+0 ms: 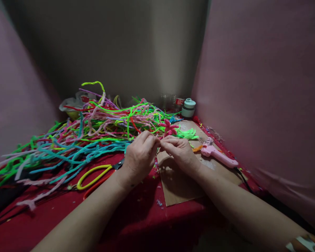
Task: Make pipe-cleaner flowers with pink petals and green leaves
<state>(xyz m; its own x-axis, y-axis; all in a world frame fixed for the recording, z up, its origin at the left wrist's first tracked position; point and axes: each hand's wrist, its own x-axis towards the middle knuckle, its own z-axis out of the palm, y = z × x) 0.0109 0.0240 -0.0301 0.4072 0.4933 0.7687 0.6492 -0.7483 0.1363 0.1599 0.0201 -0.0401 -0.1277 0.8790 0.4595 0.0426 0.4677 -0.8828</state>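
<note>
My left hand (pixel 142 154) and my right hand (pixel 180 154) meet at the fingertips, both pinched closed. A dark pink fuzzy piece (pixel 168 128) with several arms shows just above the fingertips; whether the fingers grip its lower end is hidden. What else lies between the fingers is too small to tell. Beneath my right hand is a brown cardboard sheet (pixel 178 190). Green fuzzy strips (pixel 187 133) rest on the cardboard beyond that hand.
Many coloured pipe cleaners (pixel 107 120) are heaped at the left and back. Scissors (pixel 94 176) with yellow and red handles lie left of my left wrist. A pink glue gun (pixel 219 155) is on the cardboard's right side. A pale green jar (pixel 189 107) stands behind, on the red cloth (pixel 136 213).
</note>
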